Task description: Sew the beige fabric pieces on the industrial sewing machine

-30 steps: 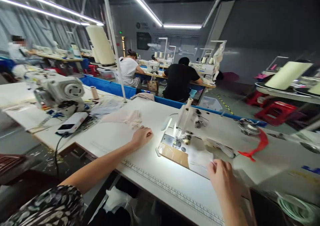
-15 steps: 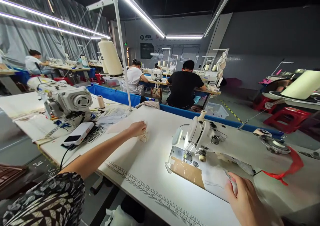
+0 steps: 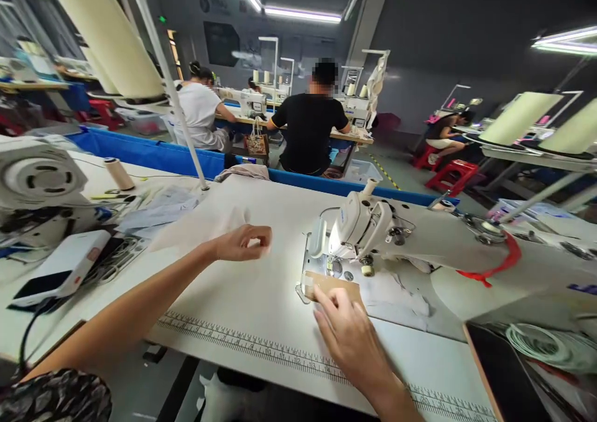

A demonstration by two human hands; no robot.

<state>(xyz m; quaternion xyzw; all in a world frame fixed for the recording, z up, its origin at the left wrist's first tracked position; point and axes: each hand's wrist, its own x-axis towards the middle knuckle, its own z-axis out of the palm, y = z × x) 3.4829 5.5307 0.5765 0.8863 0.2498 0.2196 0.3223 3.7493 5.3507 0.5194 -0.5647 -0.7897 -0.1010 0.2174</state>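
My left hand (image 3: 242, 243) is over the white tabletop (image 3: 261, 291), left of the sewing machine (image 3: 364, 223). Its thumb and fingers curl together into a ring, their tips smeared by motion; whether anything is pinched there is hidden. A pale, blurred patch shows just behind the knuckles. My right hand (image 3: 347, 329) reaches in front of the needle area, thumb and index finger apart. Its fingertips are at the brown piece (image 3: 336, 282) on the machine bed, and I cannot tell if they touch. Thin whitish cloth (image 3: 396, 301) lies right of that piece.
A ruler strip (image 3: 261, 344) runs along the table's front edge. At left are another machine (image 3: 41, 176), a white device with a dark screen (image 3: 60, 273), a thread spool (image 3: 118, 173) and grey cloth (image 3: 158, 207). A blue trough (image 3: 153, 155) borders the far side; people sew beyond.
My right hand has moved left, from the cloth beside the machine to the brown piece. My left hand has left the crumpled cream cloth's spot. The view has turned right.
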